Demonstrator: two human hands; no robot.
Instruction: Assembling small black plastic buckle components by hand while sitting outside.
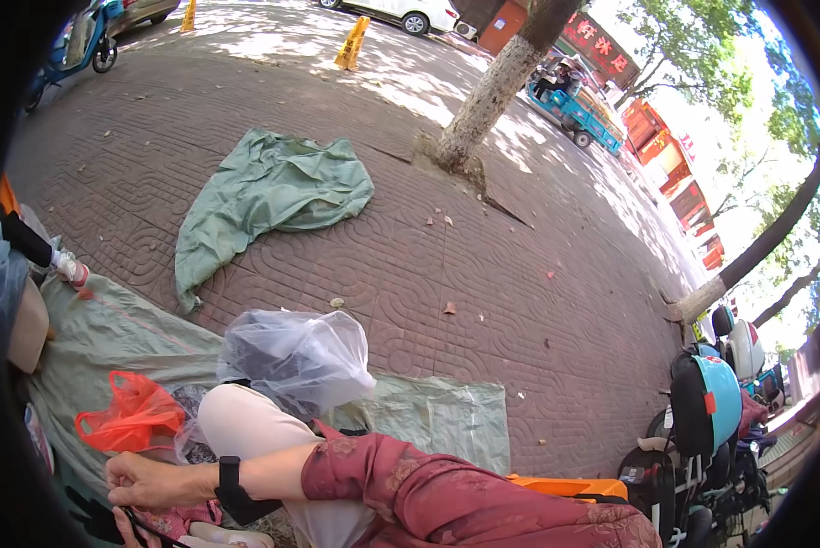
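Note:
My right hand (pixel 150 481) reaches in from the right, in a dark red patterned sleeve with a black band on the wrist. Its fingers are curled closed; what they hold, if anything, is hidden. Just below, a few fingers of my left hand (pixel 129 528) show at the picture's rim, closed by a thin black cord (pixel 143 524). Pink patterned cloth (pixel 180 520) lies under the hands, with pale rounded pieces beside it. A red plastic bag (pixel 131 413) sits just beyond my right hand. Farther off, a clear plastic bag (pixel 296 356) with dark contents rests by my pale-trousered knee (pixel 246 420).
A green woven sheet (pixel 446 420) spreads under the bags; another green sheet (pixel 273 192) lies crumpled on the brown paving. A tree trunk (pixel 483 110) stands beyond. Parked scooters (pixel 707 411) line the right, near an orange object (pixel 570 487). A blue three-wheeler (pixel 579 114) is farther away.

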